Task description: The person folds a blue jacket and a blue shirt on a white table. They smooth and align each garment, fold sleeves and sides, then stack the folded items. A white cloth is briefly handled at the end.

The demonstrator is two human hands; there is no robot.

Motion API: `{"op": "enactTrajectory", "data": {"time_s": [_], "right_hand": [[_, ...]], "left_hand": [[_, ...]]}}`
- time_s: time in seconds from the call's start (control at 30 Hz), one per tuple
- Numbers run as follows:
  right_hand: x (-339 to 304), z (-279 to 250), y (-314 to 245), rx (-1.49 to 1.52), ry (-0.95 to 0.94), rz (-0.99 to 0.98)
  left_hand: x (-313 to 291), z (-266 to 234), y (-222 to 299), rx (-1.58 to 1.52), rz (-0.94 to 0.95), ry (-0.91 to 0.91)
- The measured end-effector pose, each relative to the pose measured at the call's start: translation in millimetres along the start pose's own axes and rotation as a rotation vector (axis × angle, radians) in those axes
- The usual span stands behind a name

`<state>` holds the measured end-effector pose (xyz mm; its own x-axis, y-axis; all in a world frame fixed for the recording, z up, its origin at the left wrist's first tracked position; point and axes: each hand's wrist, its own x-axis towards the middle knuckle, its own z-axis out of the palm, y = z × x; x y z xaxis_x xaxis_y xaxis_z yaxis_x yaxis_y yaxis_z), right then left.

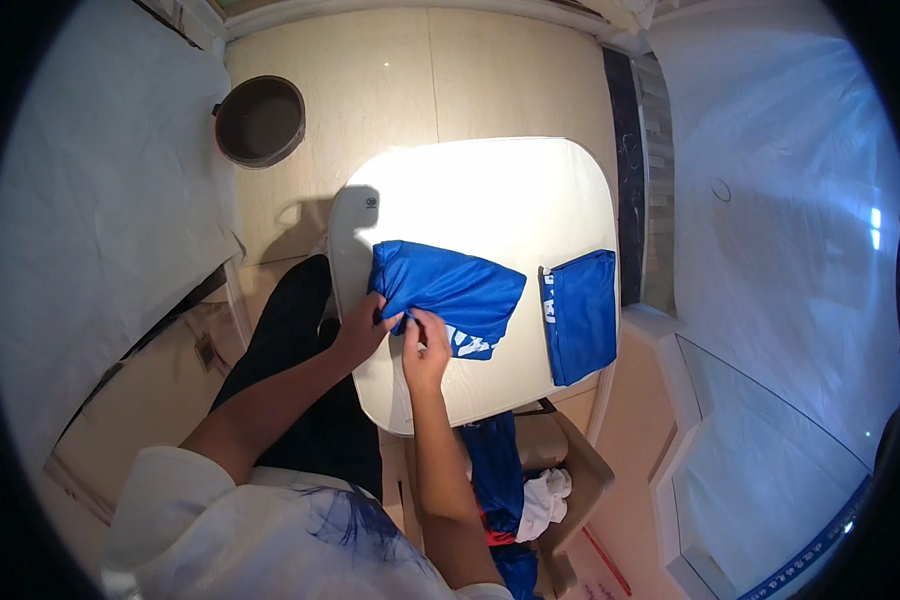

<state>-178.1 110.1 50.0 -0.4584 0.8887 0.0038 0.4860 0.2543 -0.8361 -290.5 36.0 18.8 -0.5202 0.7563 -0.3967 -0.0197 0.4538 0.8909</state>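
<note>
On the near side of the white table (480, 190), left hand (363, 325) and right hand (427, 350) pinch a blue cloth (450, 290) by its near edge; light, even tension should limit creases. Near the table's right edge: a folded blue bundle (582, 320).

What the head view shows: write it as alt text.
Left hand and right hand hold a blue cloth by its near-left corner on a white table. A second folded blue cloth lies to the right; clothes rest on a chair.
</note>
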Motion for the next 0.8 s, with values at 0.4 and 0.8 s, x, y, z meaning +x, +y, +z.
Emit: {"op": "enactTrajectory", "data": {"time_s": [0.4,0.8], "right_hand": [[-32,-68,93,-0.642,0.105,0.17],[-9,-54,75,-0.529,0.191,0.162]], "left_hand": [[11,-25,11,0.335,0.33,0.208],[0,-36,-11,0.765,0.564,0.064]]}}
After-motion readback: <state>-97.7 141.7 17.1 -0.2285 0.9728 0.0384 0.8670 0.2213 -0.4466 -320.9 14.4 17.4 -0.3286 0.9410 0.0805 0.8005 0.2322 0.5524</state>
